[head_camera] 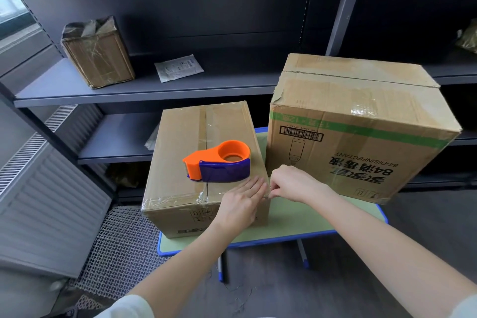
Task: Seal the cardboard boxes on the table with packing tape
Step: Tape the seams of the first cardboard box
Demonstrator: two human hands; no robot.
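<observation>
Though upside down, 84-DISINFECTANT box [361, 116].

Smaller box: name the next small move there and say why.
Probably press the tape end down over the right edge of the smaller box. The right hand pinches it at that edge, the left hand lies flat on the top beside it, and the tape dispenser sits idle on the box, so the strip seems already laid.

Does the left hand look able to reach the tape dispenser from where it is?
Probably yes: the tape dispenser sits on the same box just beyond the left hand, with nothing between them.
</observation>
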